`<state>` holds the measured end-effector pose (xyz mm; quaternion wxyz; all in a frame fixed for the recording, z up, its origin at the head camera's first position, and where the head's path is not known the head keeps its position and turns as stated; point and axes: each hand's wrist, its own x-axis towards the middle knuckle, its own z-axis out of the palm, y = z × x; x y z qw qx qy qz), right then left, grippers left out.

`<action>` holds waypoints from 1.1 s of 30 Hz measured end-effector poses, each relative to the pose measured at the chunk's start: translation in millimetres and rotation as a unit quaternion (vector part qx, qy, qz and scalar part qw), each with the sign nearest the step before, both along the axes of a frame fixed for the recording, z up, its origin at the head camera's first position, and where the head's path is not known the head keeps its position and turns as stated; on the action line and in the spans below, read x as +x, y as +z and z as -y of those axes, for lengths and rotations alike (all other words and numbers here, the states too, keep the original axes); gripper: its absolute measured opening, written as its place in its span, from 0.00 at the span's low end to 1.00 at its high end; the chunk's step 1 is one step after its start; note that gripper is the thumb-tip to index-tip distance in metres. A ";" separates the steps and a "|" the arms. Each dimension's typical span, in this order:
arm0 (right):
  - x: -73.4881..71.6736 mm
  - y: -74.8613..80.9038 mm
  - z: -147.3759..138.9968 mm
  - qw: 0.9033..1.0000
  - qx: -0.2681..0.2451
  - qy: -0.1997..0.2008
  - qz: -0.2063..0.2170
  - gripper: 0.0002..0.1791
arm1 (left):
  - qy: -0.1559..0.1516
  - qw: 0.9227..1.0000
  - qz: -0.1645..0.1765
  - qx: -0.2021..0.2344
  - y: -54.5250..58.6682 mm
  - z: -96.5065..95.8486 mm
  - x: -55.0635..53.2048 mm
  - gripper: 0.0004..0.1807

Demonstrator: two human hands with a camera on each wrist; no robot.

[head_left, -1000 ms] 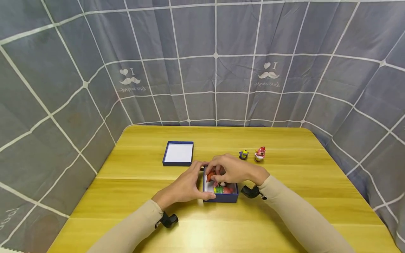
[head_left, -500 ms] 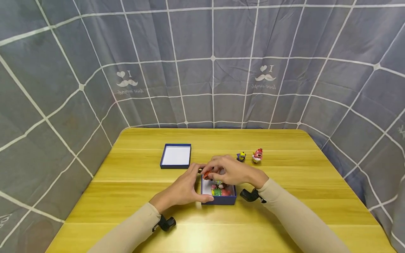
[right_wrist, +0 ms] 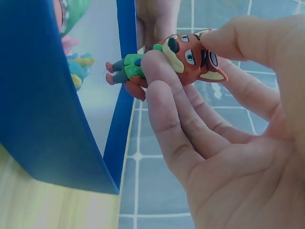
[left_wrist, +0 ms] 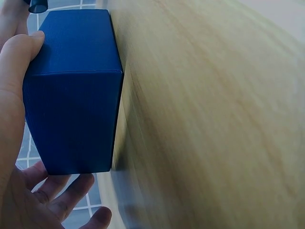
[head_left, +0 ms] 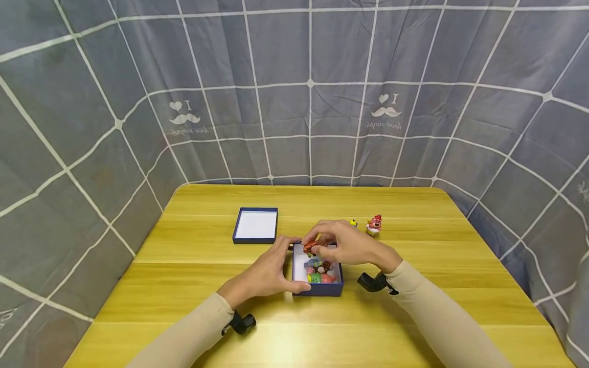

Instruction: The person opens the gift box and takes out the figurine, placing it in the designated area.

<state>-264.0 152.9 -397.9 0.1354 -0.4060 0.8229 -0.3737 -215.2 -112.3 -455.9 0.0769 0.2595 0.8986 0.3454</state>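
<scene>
A dark blue open box (head_left: 319, 290) sits on the table, with several small toy figurines (head_left: 319, 271) lying in its near half. My left hand (head_left: 262, 268) grips the box at its left side, thumb on the near wall and fingers at the far wall, as the box (left_wrist: 71, 124) also shows in the left wrist view. My right hand (head_left: 352, 244) pinches a fox figurine (right_wrist: 188, 55) by its head between thumb and fingers. The fox has orange fur, a green shirt and grey trousers. It is held over the far part of the box, feet toward the white inside.
A blue box lid (head_left: 255, 225) with a white inside lies beyond my left hand. To the right stand a pink bear figurine (head_left: 374, 225) and a small yellow-topped figurine (head_left: 353, 223), partly hidden behind my right hand. A grey checked curtain (head_left: 285, 112) hangs behind the table (head_left: 161, 291).
My right hand has shifted slightly right and up with the fox figurine, uncovering more of the box's contents and partly covering the yellow-topped figurine. My left hand stays on the box.
</scene>
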 end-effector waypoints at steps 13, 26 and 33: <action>3.7 0.4 -15.7 1.000 0.010 -0.018 0.015 0.20 | 0.004 1.000 0.000 -0.008 -1.5 -1.3 -1.0 0.66; 4.0 -0.1 -30.5 0.999 -0.011 -0.033 -0.007 0.20 | 0.006 1.000 0.008 -0.006 -1.2 -0.1 -0.7 0.67; 4.5 3.7 -42.0 0.998 0.001 -0.058 -0.035 0.19 | 0.008 1.000 0.009 -0.005 -1.9 1.0 -0.1 0.67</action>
